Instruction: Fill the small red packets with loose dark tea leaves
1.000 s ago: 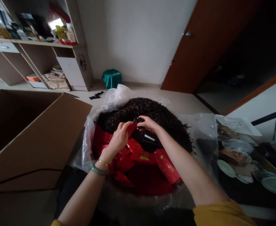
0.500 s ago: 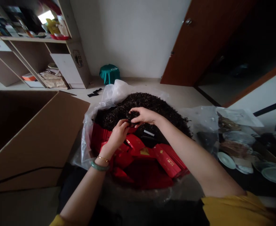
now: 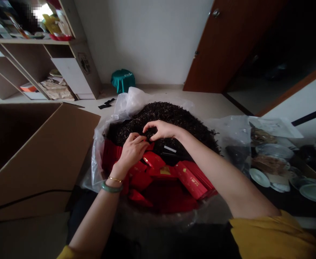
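My left hand (image 3: 133, 149), with a gold bangle and a green bangle at the wrist, is closed with its fingers pinched at a small red packet (image 3: 150, 146), which it mostly hides. Just right of it, my right hand (image 3: 163, 130) is curved, with thumb and fingers apart and the thumb near the packet's top. Dark leaves show in that gap; whether any are in the hand is hard to see. Behind both hands rises a heap of dark, twisted dried leaves (image 3: 171, 111), resembling tea. Red packets with gold print (image 3: 191, 180) lie in front.
A clear plastic bag (image 3: 97, 158) surrounds the heap and packets. A dark object with a pale strip (image 3: 170, 148) lies among them. At left stands an open cardboard box (image 3: 63, 144). Plastic lids (image 3: 259, 177) and containers are at right. A teal-covered stool (image 3: 122, 80) stands by the wall.
The clump of dark leaves seen in my right hand is no longer plainly visible, and its fingers have spread. My left hand has turned further over the packet. The view has shifted slightly.
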Available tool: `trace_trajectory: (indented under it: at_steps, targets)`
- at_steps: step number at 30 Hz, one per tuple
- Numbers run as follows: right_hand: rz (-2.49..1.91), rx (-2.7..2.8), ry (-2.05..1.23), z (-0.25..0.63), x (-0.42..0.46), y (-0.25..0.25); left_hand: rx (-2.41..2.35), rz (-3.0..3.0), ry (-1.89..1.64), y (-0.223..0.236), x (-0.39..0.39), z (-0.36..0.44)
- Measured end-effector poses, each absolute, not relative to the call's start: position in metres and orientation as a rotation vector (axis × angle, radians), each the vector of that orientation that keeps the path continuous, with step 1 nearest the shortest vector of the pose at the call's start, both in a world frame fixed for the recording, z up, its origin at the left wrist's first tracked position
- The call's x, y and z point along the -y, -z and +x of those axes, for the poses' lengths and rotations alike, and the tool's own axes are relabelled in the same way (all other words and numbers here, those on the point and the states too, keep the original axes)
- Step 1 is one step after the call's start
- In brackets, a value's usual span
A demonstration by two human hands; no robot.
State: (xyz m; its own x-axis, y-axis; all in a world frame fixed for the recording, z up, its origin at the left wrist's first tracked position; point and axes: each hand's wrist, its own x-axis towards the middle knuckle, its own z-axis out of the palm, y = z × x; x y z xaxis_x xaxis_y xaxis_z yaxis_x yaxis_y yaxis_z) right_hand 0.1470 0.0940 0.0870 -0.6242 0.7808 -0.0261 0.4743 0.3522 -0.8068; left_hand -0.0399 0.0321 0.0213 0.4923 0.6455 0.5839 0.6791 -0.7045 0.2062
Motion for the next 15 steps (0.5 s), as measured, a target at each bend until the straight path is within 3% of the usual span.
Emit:
trace_trajectory:
  at_steps: [8, 15]
  targets:
    - [-1.206, 2.320, -1.041, 0.142, -0.089, -0.090, 1.377, -2.637, 0.917, -0.026, -0.031, -0.043]
    - [-1.423, 2.690, -0.633, 0.122, -0.083, -0.105, 1.348, -2.570, 0.971, -0.023, -0.033, -0.045]
